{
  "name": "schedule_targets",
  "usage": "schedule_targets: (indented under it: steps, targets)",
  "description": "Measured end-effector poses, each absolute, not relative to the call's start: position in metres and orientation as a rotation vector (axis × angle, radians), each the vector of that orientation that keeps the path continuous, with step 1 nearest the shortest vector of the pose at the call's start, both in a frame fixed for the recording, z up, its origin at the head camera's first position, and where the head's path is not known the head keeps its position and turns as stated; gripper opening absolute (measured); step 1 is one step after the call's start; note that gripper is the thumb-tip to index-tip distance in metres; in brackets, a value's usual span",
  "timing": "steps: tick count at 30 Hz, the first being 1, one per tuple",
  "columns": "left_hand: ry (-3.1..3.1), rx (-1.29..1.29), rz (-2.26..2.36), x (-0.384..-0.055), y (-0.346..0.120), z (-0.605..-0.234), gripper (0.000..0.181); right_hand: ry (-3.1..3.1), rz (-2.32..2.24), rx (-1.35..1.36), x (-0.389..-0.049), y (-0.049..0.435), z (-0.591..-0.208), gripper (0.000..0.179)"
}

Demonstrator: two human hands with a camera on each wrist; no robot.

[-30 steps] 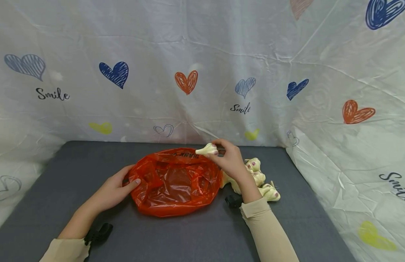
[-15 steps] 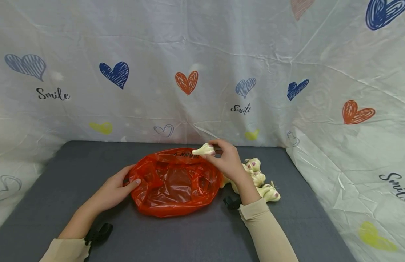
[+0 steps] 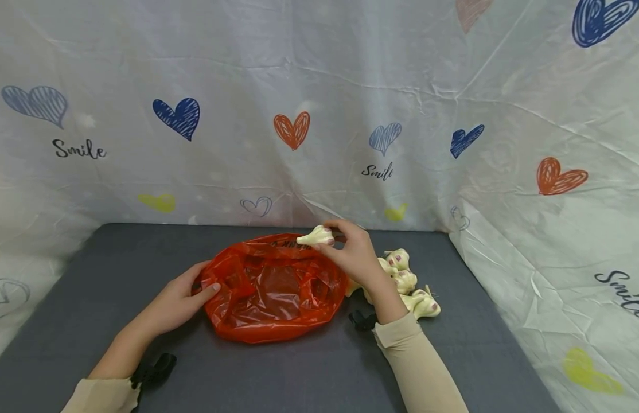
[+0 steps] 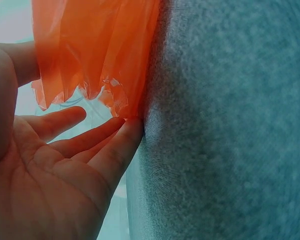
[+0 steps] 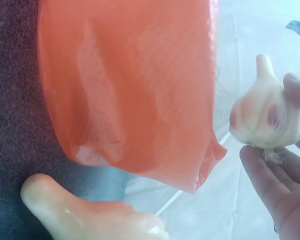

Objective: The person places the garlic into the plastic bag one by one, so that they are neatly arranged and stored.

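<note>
A red plastic bag point(image 3: 275, 292) lies with its mouth spread on the grey table. My left hand point(image 3: 177, 301) holds its left side, the thumb over the plastic and the fingertips point(image 4: 132, 127) against its outer edge. My right hand point(image 3: 355, 255) pinches a garlic bulb point(image 3: 316, 236) above the bag's far right rim, stem pointing left. In the right wrist view this garlic bulb point(image 5: 267, 112) sits between thumb and fingers, beside the bag's wall point(image 5: 135, 90). Several more garlic bulbs point(image 3: 404, 281) lie right of the bag, partly hidden by my right forearm.
The grey table point(image 3: 278, 378) meets a pale curtain point(image 3: 330, 74) printed with hearts behind and to the right. A black wrist mount point(image 3: 154, 370) sits at my left cuff, another black mount point(image 3: 362, 320) at my right one.
My right hand has drifted slightly left with the garlic bulb, farther over the bag's far rim. The left hand and the bag hold their places.
</note>
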State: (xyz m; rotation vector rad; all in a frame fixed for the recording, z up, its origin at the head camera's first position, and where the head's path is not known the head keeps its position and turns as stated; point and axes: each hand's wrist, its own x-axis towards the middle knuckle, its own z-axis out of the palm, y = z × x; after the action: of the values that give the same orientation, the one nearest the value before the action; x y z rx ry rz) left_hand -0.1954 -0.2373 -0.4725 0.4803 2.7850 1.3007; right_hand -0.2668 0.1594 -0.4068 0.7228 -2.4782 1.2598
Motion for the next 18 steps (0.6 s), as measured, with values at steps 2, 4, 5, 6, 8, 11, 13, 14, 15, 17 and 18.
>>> schedule_targets:
  steps: [2,4,5,6,8,11,13,14,15,17,18]
  targets:
    - [2.782,0.48,1.303,-0.195,-0.237,-0.472,0.072,-2.464,1.266,0.739,-0.267,0.158,-0.408,0.049]
    - [2.779,0.479,1.303,-0.195,-0.237,-0.473,0.072,-2.459,1.268,0.756,-0.267,0.156,-0.409,0.048]
    - [2.778,0.478,1.303,-0.195,-0.237,-0.473,0.072,-2.459,1.269,0.767,-0.267,0.155,-0.409,0.048]
    - [2.777,0.477,1.303,-0.195,-0.237,-0.473,0.072,-2.461,1.266,0.777,-0.267,0.154,-0.41,0.048]
    - [2.776,0.473,1.304,-0.195,-0.237,-0.473,0.072,-2.464,1.264,0.796,-0.267,0.152,-0.41,0.048]
    - [2.778,0.469,1.303,-0.195,-0.236,-0.474,0.072,-2.466,1.259,0.814,-0.266,0.148,-0.409,0.048]
    - [2.78,0.467,1.301,-0.195,-0.236,-0.474,0.072,-2.466,1.258,0.817,-0.266,0.145,-0.409,0.047]
    - [2.781,0.466,1.298,-0.195,-0.236,-0.474,0.072,-2.464,1.259,0.816,-0.266,0.144,-0.41,0.047]
    - [2.783,0.465,1.296,-0.195,-0.236,-0.474,0.073,-2.464,1.257,0.816,-0.266,0.143,-0.41,0.047]
    - [2.785,0.465,1.294,-0.195,-0.237,-0.473,0.073,-2.465,1.258,0.818,-0.266,0.14,-0.41,0.047]
    - [2.786,0.467,1.295,-0.195,-0.237,-0.473,0.072,-2.467,1.251,0.821,-0.266,0.139,-0.41,0.047]
